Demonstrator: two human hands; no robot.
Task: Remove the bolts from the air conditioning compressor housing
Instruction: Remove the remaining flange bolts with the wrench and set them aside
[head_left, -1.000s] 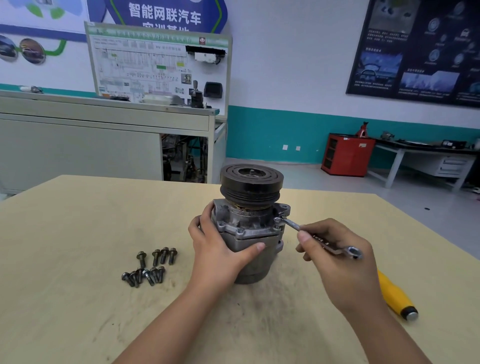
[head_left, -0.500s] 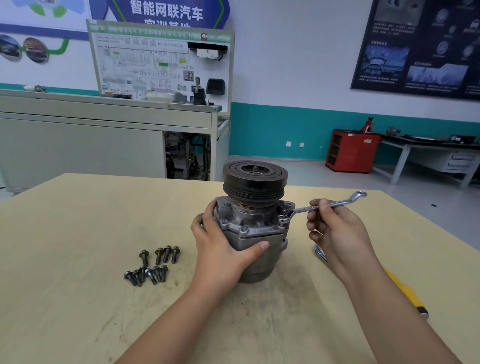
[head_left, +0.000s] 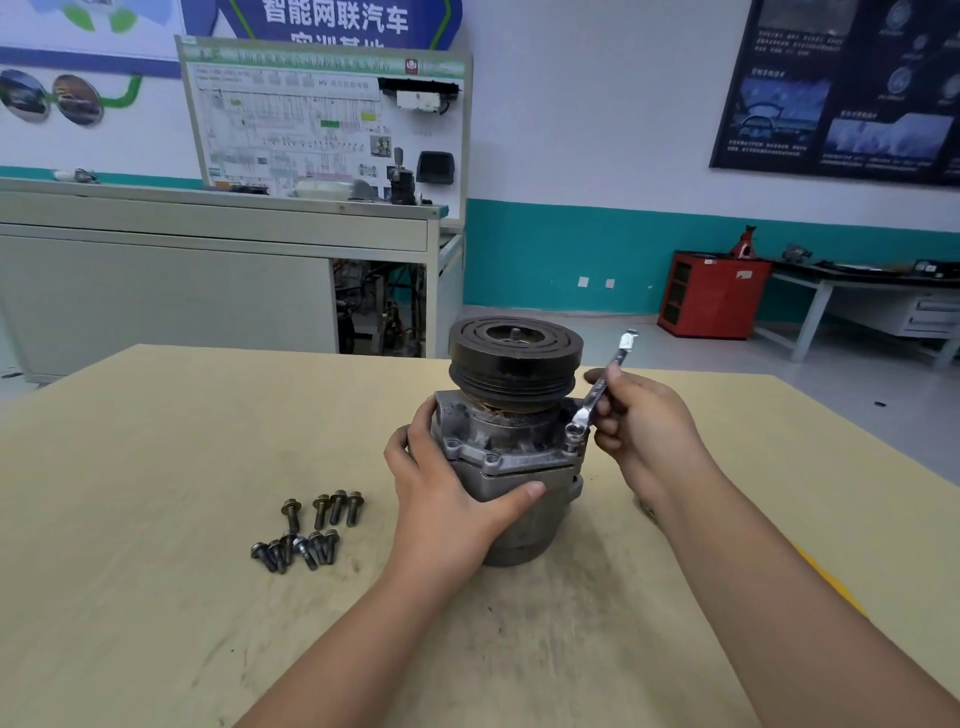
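Head view: right hand holding wrench has swung it steeper; left hand clasps compressor.

Compressor stands upright on the tan table, black pulley on top. Left hand grips its left side, thumb across the near face. Right hand pinches a ring wrench. The wrench's lower ring sits at the housing's right flange, shank tilted up to the far right. Loose bolts lie clustered in two rows to the left, near but apart from the compressor.
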